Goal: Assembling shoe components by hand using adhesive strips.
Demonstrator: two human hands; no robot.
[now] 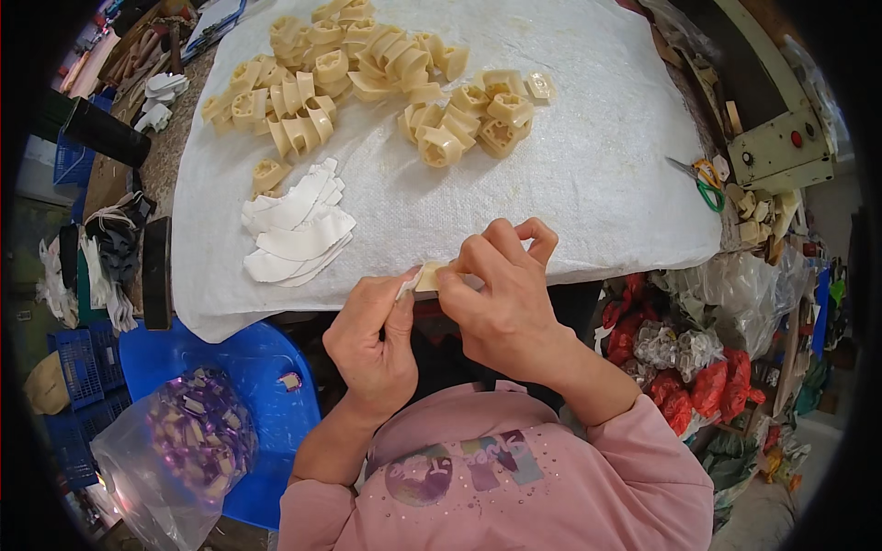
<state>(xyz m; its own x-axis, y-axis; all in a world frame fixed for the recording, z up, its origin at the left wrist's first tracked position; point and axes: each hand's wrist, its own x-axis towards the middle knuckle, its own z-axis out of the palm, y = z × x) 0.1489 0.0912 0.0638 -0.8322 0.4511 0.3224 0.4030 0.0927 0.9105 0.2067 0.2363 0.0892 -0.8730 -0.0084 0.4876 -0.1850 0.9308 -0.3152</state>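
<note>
Small cream-coloured moulded piece (428,277), partly hidden by the fingers, held between the two hands just off the near edge of the bench, which is covered by a white woven sheet (588,174). The left hand (372,338) is closed in a pinch at the piece's left end, where a narrow bit of white material (405,287) also shows; the right hand (501,301) pinches the right end between thumb and bent fingers.

On the sheet, beyond the left hand: a fanned stack of white, curved, paper-like strips (299,241), with one cream-coloured hollow block (268,174) at its far edge. Farther back: a large heap of similar cream-coloured blocks (317,69) and, to its right, a smaller cluster (473,119). Right edge of the sheet: scissors with green and orange handles (706,184). Lower left, below bench level: a blue plastic tub (287,441) with a clear plastic bag (129,482) of shiny purple-and-gold pieces (204,427). Right: red plastic bags (707,386).
</note>
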